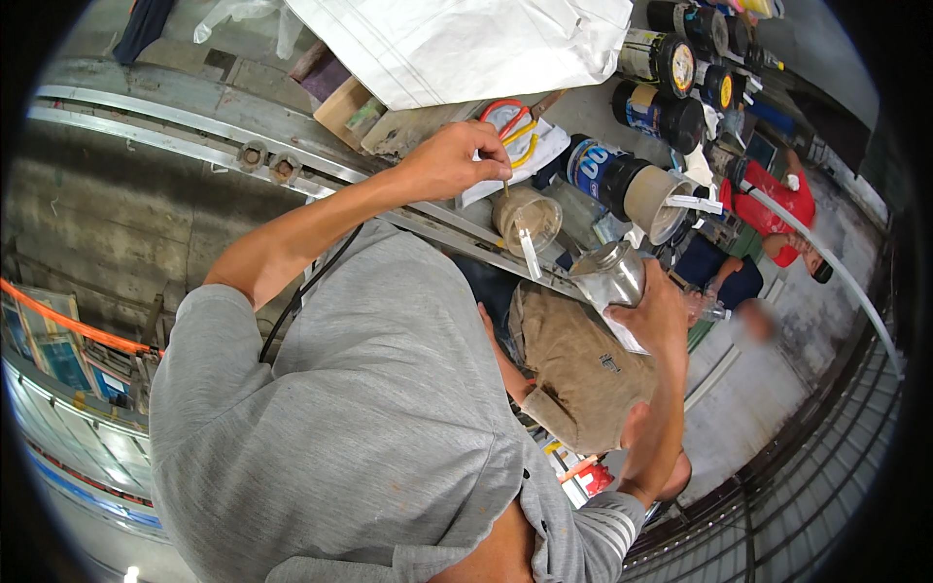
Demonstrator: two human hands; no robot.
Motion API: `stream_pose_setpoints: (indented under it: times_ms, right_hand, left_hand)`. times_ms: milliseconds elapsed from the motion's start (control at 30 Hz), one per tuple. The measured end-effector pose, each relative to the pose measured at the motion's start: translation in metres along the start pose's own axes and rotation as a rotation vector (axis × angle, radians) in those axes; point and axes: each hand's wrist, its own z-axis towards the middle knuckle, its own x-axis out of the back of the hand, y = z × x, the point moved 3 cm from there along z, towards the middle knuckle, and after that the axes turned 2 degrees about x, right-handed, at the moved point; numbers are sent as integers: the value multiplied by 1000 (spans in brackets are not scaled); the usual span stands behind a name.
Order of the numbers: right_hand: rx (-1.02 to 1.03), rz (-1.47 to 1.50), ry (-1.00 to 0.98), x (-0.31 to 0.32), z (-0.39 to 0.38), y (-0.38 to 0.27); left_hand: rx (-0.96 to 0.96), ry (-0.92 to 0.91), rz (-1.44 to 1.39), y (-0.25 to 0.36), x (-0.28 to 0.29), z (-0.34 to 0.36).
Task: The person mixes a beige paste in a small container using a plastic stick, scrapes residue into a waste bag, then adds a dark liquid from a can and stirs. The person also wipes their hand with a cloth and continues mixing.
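My left hand (449,160) is stretched out over a clear plastic cup (528,216) of tan liquid and pinches a thin stick (505,185) whose tip points down into the cup. A white strip leans out of the cup's near rim. My right hand (659,313) grips a shiny metal tin (610,272), tilted, just right of the cup, with a bit of white paper under its fingers. The cup stands by a metal rail (194,146). My grey shirt fills the lower left.
Several black paint cans (671,63) lie at the top right, and a larger blue-labelled can (622,180) lies beside the cup. A white sack (457,44), red and yellow handled tools (513,121) on white cloth, and cardboard sit behind. Two other people (777,204) sit at right.
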Motion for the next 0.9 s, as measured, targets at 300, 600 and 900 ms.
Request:
stream_pose_setpoints:
  times_ms: [300,600,900]
  right_hand:
    - [76,-8,15,-31,13,-7]
    - [68,-25,70,-37,22,-15]
    - [99,-82,96,-39,25,-17]
  left_hand:
    - [24,-8,-14,2,1,1]
    - [26,-16,-15,3,0,2]
    - [34,-9,-33,0,0,1]
